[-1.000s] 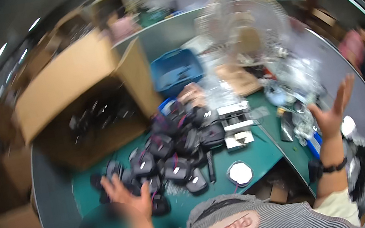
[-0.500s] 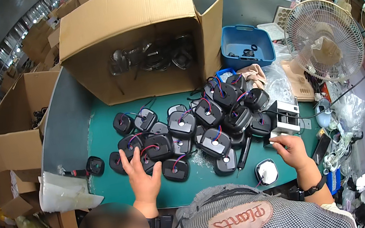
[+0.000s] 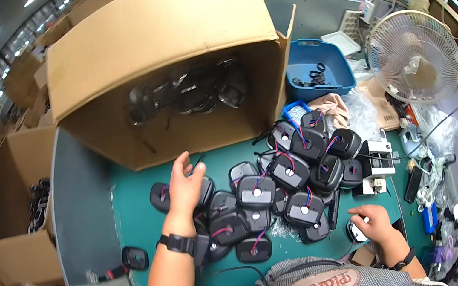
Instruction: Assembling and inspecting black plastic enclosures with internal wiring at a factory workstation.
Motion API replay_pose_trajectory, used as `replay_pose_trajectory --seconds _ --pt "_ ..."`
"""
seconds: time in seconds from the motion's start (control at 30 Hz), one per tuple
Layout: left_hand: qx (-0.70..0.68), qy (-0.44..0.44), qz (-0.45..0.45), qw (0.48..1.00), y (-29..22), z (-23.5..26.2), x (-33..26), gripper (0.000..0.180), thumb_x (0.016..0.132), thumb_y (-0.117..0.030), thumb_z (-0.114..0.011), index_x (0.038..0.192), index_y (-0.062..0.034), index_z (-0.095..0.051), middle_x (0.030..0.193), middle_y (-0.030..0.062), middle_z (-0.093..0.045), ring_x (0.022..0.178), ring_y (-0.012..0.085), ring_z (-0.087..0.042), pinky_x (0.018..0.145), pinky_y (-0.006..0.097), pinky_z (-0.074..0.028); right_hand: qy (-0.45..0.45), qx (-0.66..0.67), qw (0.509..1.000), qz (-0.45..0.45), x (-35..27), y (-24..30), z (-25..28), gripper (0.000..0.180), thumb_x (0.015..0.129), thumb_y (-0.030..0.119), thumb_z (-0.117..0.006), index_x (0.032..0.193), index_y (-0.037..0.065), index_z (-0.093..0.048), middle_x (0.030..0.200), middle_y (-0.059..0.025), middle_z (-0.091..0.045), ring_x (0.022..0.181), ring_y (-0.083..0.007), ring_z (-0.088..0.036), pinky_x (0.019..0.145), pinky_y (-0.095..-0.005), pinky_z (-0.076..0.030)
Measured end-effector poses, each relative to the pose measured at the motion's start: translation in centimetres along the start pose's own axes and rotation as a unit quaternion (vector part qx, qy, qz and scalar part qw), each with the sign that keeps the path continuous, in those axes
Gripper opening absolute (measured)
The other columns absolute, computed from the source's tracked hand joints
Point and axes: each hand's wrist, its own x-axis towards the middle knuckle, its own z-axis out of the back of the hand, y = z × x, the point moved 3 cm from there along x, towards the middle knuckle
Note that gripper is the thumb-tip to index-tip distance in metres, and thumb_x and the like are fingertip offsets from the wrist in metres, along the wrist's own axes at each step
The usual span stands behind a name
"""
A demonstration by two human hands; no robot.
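Note:
My left hand [image 3: 186, 186] reaches over the left part of a pile of rounded square black plastic housings [image 3: 256, 191] with red and blue wires. Its fingers are apart, and nothing shows between them; a dark wire lies near the thumb. My right hand [image 3: 374, 223] is at the near right, fingers curled and pressed together over a black housing with a white face [image 3: 355, 233], which it partly hides. What those fingers hold, if anything, is too small to make out. Beside the pile lies a slim black pen-shaped tool [image 3: 332, 211].
A large cardboard box [image 3: 161, 27], open toward me, holds dark wrapped parts. A blue bin [image 3: 323, 88], a white-and-black device [image 3: 373, 164] and a fan [image 3: 413, 57] stand on the right. A lone black housing [image 3: 135, 258] lies left; another carton [image 3: 18, 257] stands beyond the partition.
My left hand has moved away from me, over the housings toward the large box. My right hand has come nearer and now covers part of the white-faced housing. The view has shifted.

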Motion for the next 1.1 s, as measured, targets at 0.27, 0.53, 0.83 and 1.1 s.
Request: replay_pose_trajectory --seconds 0.27,0.53,0.83,1.1 --pt "-0.038 0.117 0.257 0.958 2.0 -11.2 20.4 0.072 0.09 -0.055 -0.058 0.132 0.0041 -0.053 0.12 0.0164 -0.063 0.108 0.0243 -0.058 0.096 0.035 -0.044 -0.018 -0.093 0.983 -0.158 -3.4 -0.4 1.0 0.023 0.083 0.029 -0.068 0.102 0.016 -0.073 0.09 -0.0085 -0.072 0.081 -0.0272 -0.069 0.071 -0.0375 -0.056" --pt "-0.05 0.249 0.069 0.965 -4.4 -23.0 23.9 0.068 0.087 -0.049 -0.063 0.129 0.0045 -0.054 0.117 0.0197 -0.063 0.107 0.0287 -0.059 0.094 0.04 -0.046 0.035 -0.036 0.952 -0.302 -6.7 -1.3 -0.6 0.032 0.092 0.038 -0.059 0.114 0.017 -0.068 0.099 -0.0091 -0.07 0.091 -0.0286 -0.066 0.077 -0.039 -0.053" --pt "-0.01 0.116 0.007 0.993 4.7 -11.4 27.5 0.063 0.085 -0.042 -0.069 0.126 0.0051 -0.055 0.114 0.0235 -0.064 0.105 0.0337 -0.06 0.092 0.045 -0.047 0.004 -0.042 0.968 -0.247 -8.6 -1.5 0.2 0.034 0.094 0.038 -0.057 0.117 0.016 -0.066 0.102 -0.0089 -0.069 0.091 -0.0303 -0.066 0.078 -0.0399 -0.053" --pt "0.018 -0.044 -0.03 0.998 9.9 -2.6 27.1 0.06 0.083 -0.035 -0.074 0.123 0.0055 -0.057 0.111 0.0268 -0.064 0.104 0.0381 -0.061 0.09 0.049 -0.049 -0.051 -0.033 0.977 -0.204 -13.7 -2.9 0.4 0.033 0.093 0.037 -0.057 0.116 0.014 -0.066 0.102 -0.0085 -0.069 0.091 -0.0295 -0.066 0.077 -0.0385 -0.053"
